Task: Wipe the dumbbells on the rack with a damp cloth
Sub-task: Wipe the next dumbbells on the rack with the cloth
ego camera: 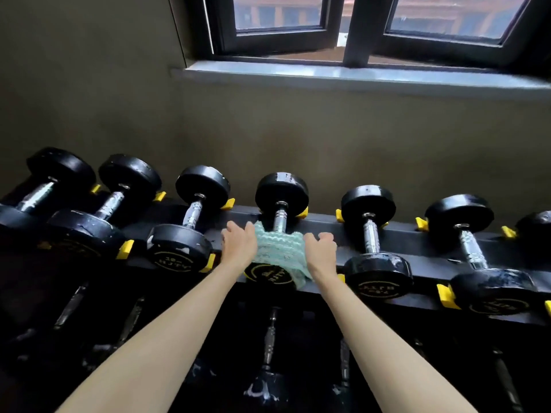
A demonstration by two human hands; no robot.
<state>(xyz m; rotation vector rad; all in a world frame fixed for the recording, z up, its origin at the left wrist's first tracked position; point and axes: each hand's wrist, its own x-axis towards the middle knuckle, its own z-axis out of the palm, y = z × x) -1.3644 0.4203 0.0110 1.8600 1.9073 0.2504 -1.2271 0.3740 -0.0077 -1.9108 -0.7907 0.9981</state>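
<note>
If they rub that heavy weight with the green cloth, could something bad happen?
Maybe. The left hand and right hand hold the cloth over the near end of a dumbbell. A hard tug might roll it off its yellow stops toward the person. The right hand is close to the next dumbbell, so fingers could get pinched. A damp handle may be slippery later.

Near head of the middle dumbbell (281, 190) mostly beneath the cloth (278, 251); rightmost dumbbell (536, 223) half beyond the right edge.
</note>
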